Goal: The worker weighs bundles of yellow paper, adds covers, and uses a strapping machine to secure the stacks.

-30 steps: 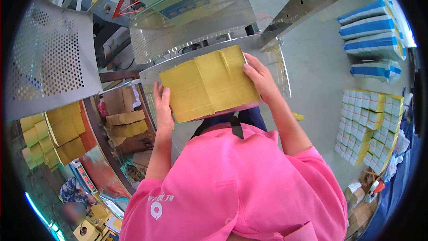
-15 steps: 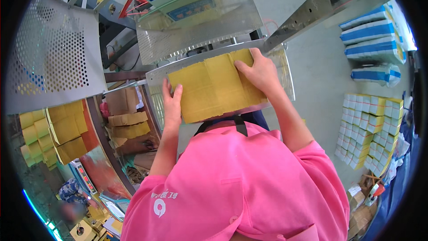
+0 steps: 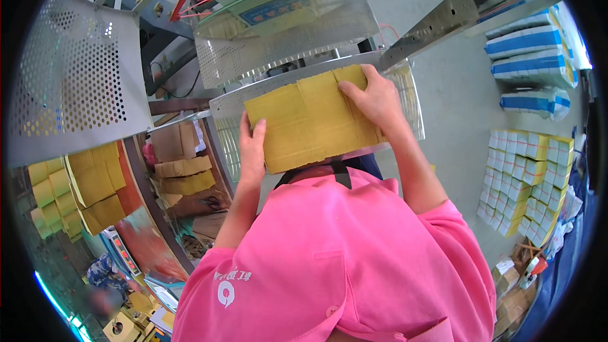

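Note:
A rectangular sheet of coarse yellow paper (image 3: pixel 310 120), possibly the top one of a stack, lies tilted between my hands over a metal tray (image 3: pixel 227 128). Along its short left side my left hand (image 3: pixel 253 151) grips the edge, thumb upright and fingers behind. My right hand (image 3: pixel 379 102) holds the upper right part, its thumb pressed on top near a crease and its fingers over the far right edge. How thick the paper is cannot be seen from above.
Just beyond the tray stands a machine with a clear perforated guard (image 3: pixel 285 31). A steel beam (image 3: pixel 443 19) slants at the right. Yellow paper stacks (image 3: pixel 101 177) lie left, near a seated person (image 3: pixel 104 285). Wrapped bundles (image 3: pixel 529 57) and white-and-yellow packs (image 3: pixel 516 177) stand right.
Both hands and the yellow paper have shifted slightly to the right. My right thumb sits a little higher on the paper, and the hold stays the same.

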Motion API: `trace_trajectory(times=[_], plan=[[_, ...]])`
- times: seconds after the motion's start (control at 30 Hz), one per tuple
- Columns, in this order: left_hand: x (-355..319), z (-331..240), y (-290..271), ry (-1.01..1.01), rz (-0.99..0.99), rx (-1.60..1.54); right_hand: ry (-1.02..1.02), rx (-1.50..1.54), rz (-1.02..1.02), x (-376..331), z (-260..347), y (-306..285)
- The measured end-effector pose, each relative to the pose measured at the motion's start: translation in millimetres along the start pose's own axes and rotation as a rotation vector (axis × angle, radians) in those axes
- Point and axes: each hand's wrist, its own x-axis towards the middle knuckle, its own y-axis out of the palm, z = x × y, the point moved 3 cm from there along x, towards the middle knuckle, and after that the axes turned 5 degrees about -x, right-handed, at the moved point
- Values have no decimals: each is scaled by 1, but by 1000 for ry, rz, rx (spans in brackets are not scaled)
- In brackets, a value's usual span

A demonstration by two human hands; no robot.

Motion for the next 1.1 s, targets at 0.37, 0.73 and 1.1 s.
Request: trace_trajectory(times=[0.37, 0.73, 1.1], plan=[[3, 35, -33, -359, -86, -552, 139, 1071, 273, -3, -84, 21], [-1, 25, -8, -298, -63, -351, 26, 966, 293, -3, -93, 38], [0, 8, 31, -284, -169, -414, 46, 1052, 159, -20, -50, 41]])
